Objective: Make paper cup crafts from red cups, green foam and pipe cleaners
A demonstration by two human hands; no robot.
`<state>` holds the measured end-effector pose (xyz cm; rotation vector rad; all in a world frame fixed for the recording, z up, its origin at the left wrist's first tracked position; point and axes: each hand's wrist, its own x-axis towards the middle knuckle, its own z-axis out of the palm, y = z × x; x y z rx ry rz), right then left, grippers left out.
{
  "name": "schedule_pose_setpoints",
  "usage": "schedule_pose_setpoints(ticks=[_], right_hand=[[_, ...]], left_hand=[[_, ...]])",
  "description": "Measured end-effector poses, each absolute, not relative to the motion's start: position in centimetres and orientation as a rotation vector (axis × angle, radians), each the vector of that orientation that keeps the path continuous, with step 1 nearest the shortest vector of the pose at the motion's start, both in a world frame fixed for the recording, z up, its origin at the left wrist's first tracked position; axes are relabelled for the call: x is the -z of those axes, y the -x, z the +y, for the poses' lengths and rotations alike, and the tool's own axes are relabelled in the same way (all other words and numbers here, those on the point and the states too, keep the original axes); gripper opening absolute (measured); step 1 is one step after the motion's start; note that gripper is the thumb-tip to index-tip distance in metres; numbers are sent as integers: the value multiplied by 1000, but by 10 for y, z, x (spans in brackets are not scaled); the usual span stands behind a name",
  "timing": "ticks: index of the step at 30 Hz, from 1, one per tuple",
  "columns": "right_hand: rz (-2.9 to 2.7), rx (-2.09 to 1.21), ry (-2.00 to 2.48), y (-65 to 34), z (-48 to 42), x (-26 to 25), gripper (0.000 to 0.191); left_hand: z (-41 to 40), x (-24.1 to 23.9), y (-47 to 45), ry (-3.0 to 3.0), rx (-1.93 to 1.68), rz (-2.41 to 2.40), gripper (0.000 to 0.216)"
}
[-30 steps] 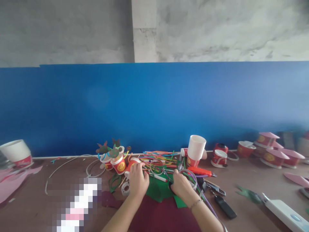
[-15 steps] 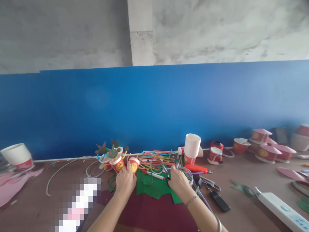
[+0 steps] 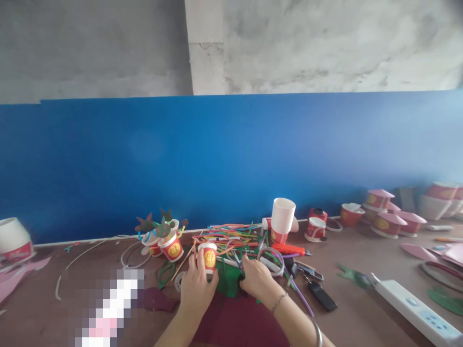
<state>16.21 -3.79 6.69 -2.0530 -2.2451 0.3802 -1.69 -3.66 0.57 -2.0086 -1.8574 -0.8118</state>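
My left hand [image 3: 198, 283] is wrapped round a small red-and-white paper cup [image 3: 209, 258] with a gold emblem, held nearly upright. An orange strip lies by its rim. Close to its right, my right hand [image 3: 257, 275] is closed on scissors [image 3: 241, 281]; their dark handle shows at the fingers, while the blades are hard to make out among the clutter. Beneath both hands are green felt [image 3: 227, 280] and a dark red sheet [image 3: 238, 318]. Left of the held cup stands another red cup [image 3: 172, 248] with green and brown cut-out shapes on coloured stems.
Colourful pipe cleaners [image 3: 227, 233] lie along the back. A stack of white cups [image 3: 283, 214], an orange-handled cutter [image 3: 288, 249], a roll of tape [image 3: 280, 260] and a black key fob [image 3: 321, 295] are right of centre. Farther right lie a power strip [image 3: 415, 308] and pink-topped cups [image 3: 388, 225].
My left hand has moved right and nearer to me with the cup, away from the decorated cups. My right hand has shifted slightly left with the scissors. The view has shifted a little.
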Motion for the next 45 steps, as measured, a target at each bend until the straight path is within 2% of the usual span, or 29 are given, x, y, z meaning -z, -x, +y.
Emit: schedule_pose_setpoints(ticks=[5, 11, 17, 20, 23, 27, 32, 38, 45], right_hand=[[-2271, -324, 2043, -175, -36, -78, 27], [-2147, -197, 2241, -207, -25, -79, 33], [-2156, -147, 2175, -207, -21, -73, 25], [-2153, -145, 2063, -201, -19, -77, 32], [-2164, -303, 1696, -193, -18, -79, 34], [-2119, -498, 1318, -182, -22, -75, 24], [-2150, -446, 1307, -176, -27, -73, 10], [-2198, -401, 1283, -177, -28, -75, 13], [-2293, -356, 1342, -176, -31, -77, 15]], left_hand=[[-42, -6, 17, 1961, 885, -1851, 62], [-48, -12, 15, 2037, 1010, -1626, 50], [-51, -12, 13, 2251, 1066, -1373, 43], [-52, -14, 9, 2329, 1157, -1332, 40], [-48, -17, -2, 2492, 1306, -1336, 44], [-37, -18, -23, 2543, 1616, -1490, 54], [-32, -8, -38, 2544, 1856, -1446, 51], [-37, 3, -31, 2543, 1959, -1451, 46], [-31, -7, -27, 2527, 2216, -1483, 27]])
